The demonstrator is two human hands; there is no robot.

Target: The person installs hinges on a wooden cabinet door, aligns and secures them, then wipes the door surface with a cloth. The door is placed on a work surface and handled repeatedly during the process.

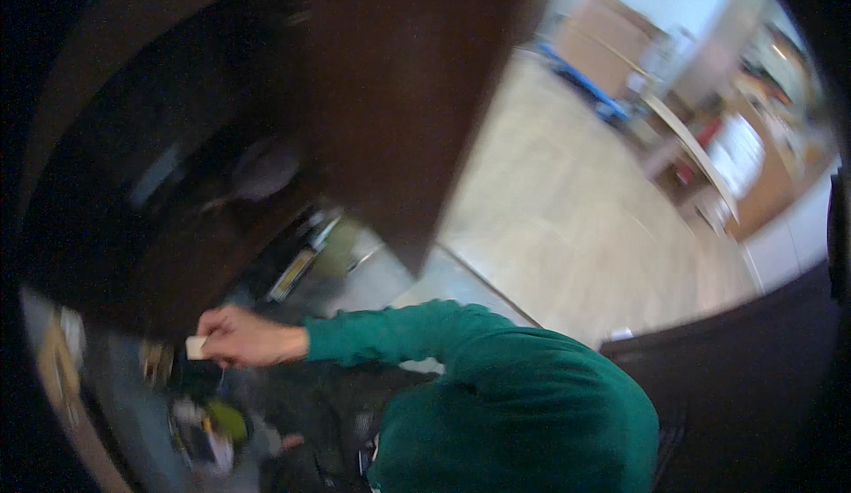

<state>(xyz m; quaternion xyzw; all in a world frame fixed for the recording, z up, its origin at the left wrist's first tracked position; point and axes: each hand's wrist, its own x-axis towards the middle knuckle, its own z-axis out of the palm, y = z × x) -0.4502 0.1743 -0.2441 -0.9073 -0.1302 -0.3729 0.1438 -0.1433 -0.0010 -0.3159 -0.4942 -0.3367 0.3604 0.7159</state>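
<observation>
My right hand [244, 338], in a green sleeve, reaches across to the left. Its fingers are closed on a small pale block [196, 348] that sticks out past the fingertips. Just above the hand runs the lower edge of a dark brown cabinet [177, 289], with blurred shapes inside it. Low in the picture, a blurred skin-coloured patch [289, 442] seems to be part of my left hand; its fingers cannot be made out. A container with green, white and yellow things [213, 431] stands on the floor below my right hand.
A large brown panel [390, 94] stands out from the cabinet. Beyond the pale floor [567, 200] are cardboard [607, 41] by a blue frame [581, 81], and a curved-edged table [700, 160]. A dark brown surface [745, 378] lies at the right. Blurred wooden pieces [60, 360] are far left.
</observation>
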